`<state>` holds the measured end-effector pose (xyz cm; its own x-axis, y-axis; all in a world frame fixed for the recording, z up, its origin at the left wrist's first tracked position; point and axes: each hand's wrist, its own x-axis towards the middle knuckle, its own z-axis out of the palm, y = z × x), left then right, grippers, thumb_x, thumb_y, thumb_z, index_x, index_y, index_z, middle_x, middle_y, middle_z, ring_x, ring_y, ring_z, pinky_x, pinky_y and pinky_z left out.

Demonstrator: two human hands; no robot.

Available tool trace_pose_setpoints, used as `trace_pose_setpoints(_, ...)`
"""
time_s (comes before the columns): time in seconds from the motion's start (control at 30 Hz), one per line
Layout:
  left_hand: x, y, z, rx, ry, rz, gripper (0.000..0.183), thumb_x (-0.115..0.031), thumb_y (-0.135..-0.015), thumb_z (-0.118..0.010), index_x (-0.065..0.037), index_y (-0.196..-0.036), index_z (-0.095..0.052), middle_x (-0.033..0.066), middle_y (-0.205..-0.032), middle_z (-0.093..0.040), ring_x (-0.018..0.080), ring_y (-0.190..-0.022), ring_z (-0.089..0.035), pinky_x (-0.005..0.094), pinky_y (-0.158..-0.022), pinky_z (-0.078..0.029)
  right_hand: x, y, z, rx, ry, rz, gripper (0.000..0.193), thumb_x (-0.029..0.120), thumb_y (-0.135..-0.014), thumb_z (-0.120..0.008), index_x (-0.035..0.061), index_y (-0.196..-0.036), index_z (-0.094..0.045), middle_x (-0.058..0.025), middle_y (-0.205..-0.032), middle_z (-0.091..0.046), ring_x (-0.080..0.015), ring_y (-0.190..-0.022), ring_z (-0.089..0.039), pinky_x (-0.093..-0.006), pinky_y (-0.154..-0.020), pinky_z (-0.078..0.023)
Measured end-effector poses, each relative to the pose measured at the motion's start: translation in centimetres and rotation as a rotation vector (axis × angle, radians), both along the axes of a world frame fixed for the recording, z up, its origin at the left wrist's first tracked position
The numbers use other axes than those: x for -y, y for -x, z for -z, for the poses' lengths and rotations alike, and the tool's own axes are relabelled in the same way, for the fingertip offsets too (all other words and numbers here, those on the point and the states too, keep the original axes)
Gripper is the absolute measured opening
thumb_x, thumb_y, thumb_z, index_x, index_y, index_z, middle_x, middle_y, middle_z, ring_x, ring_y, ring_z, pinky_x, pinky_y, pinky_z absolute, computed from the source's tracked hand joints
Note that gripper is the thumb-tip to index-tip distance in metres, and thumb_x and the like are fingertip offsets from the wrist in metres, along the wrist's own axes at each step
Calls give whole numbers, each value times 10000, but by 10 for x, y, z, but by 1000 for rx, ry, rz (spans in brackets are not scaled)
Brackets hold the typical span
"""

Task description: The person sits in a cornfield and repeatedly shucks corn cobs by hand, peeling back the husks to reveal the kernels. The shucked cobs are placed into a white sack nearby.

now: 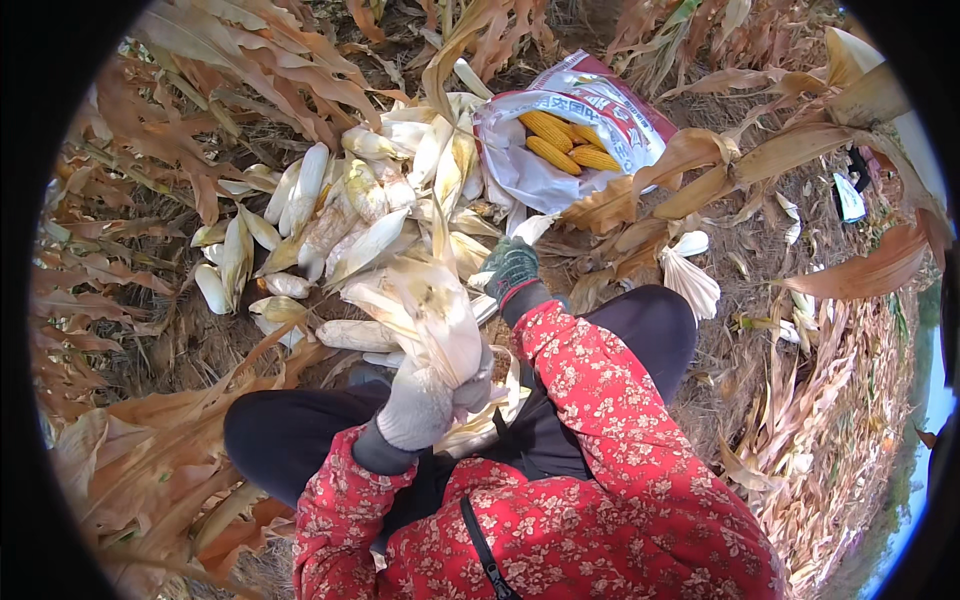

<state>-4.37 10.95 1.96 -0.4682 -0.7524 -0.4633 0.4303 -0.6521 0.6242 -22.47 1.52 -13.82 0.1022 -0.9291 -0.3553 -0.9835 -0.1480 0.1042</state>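
Red floral jacket [590,520]; left hand [422,405], fingers round husk bundle [430,305], core hidden, long axis pointing forward; right hand [514,266], hold cannot be told.

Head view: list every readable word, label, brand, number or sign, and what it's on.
White sack: large red and blue printing, partly distorted by folds; not transcribed here.
White object at far right: dark marks, too small to read.
No other text made out.
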Motion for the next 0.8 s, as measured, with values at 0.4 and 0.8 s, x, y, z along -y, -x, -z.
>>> trace_pose_setpoints(0.4,50,-61,84,155,-85,-647,287,-95,-929,-578,-11,-1193,-501,120,-1058,-603,255,-949,-624,390,-888,-524,-26,-56,-74,1636,-174,324,599,371,-799,-760,-37,-1194,-567,-143,-1030,-664,-228,-937,-636,-330,-830,-499)
trace_pose_setpoints(0.8,46,-54,100,300,68,-459,256,-14,-841,-647,43,-1074,-556,91,-898,-629,176,-782,-642,295,-676,-539,-26,-54,-25,1446,-13,519,379,252,-822,-740,-66,-1001,-637,-106,-831,-651,-181,-740,-607,-318,-679,-495)
